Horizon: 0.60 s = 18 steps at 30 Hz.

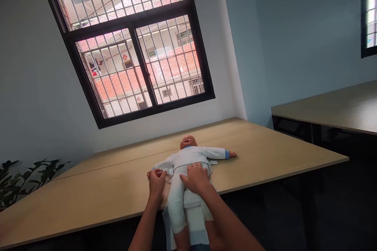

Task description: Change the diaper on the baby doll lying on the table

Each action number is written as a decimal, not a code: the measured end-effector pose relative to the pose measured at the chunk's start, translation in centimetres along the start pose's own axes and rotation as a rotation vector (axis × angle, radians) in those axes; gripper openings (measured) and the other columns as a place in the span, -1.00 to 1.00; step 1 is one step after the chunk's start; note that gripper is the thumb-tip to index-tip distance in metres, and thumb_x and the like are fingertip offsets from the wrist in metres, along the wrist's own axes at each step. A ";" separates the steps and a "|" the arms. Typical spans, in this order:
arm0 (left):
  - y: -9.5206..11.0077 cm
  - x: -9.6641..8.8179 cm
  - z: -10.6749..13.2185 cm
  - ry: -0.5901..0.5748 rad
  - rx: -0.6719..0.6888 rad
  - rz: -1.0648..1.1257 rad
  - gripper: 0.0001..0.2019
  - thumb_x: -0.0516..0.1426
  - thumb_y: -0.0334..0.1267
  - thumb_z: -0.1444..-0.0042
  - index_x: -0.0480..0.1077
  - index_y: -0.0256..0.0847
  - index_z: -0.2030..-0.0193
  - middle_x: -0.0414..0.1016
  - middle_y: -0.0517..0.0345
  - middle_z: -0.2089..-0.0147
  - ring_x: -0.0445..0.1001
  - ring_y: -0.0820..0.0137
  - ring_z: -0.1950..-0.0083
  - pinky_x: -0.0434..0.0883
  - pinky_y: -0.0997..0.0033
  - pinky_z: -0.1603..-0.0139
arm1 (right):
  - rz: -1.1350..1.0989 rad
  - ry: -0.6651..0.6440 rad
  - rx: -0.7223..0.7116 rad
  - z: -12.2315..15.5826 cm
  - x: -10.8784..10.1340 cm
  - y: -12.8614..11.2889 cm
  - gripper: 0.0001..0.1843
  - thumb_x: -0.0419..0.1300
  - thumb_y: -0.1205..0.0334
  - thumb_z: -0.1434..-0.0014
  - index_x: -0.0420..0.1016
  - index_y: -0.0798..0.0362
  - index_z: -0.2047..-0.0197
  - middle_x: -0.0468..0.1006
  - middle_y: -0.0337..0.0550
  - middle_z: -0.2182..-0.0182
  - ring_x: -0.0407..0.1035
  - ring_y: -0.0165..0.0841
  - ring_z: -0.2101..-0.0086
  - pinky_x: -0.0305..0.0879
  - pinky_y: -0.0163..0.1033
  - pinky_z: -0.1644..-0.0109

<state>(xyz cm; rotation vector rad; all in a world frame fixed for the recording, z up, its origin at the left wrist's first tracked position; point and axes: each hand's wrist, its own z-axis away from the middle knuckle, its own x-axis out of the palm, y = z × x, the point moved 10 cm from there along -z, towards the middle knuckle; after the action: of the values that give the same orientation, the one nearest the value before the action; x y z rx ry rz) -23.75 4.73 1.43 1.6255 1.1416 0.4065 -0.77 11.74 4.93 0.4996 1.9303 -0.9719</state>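
A baby doll in a white suit with blue cuffs lies on its back on the wooden table, head away from me, arms spread, legs hanging over the near edge. My right hand rests palm down on the doll's belly and hips. My left hand presses on the doll's right sleeve and hand at the table surface. A white cloth lies under the doll's legs and hangs off the edge.
A second wooden table stands at the right with a dark gap between. Leaves of a green plant show at the far left. A barred window fills the wall behind the table.
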 end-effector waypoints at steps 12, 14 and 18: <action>7.3 2.6 11.9 -0.386 0.300 -0.447 -0.24 0.08 -0.53 0.16 0.23 -0.19 -0.30 0.31 -0.08 -0.26 0.33 0.18 -0.30 0.29 0.17 -0.33 | 0.153 -0.208 -0.400 8.6 0.2 -2.2 -0.52 0.27 0.40 0.12 0.53 0.11 0.05 0.44 0.17 -0.11 0.12 -0.03 -0.29 -0.25 0.24 -0.46; 7.1 2.0 11.9 -0.377 0.298 -0.575 -0.19 0.04 -0.57 0.16 0.21 -0.17 -0.34 0.32 -0.08 -0.29 0.34 0.19 -0.29 0.31 0.19 -0.30 | 0.170 -0.252 -0.392 9.0 0.3 -1.4 -0.43 0.29 0.44 0.18 0.51 0.12 0.00 0.40 0.21 -0.16 0.05 0.00 -0.34 -0.27 0.29 -0.45; 7.1 0.8 12.3 -0.381 0.324 -0.815 -0.11 -0.02 -0.65 0.14 0.21 0.01 -0.39 0.18 -0.03 -0.44 0.24 0.15 -0.39 0.31 0.18 -0.29 | 0.228 -0.275 -0.459 9.8 -0.4 -0.6 -0.34 0.29 0.53 0.28 0.51 0.13 0.00 0.36 0.27 -0.21 0.00 0.04 -0.37 -0.21 0.33 -0.43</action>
<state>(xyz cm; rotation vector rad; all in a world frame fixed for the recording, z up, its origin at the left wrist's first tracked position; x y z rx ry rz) -10.95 -1.38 2.75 1.2728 1.4899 -0.6130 4.28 3.61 2.66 0.2909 1.7277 -0.4058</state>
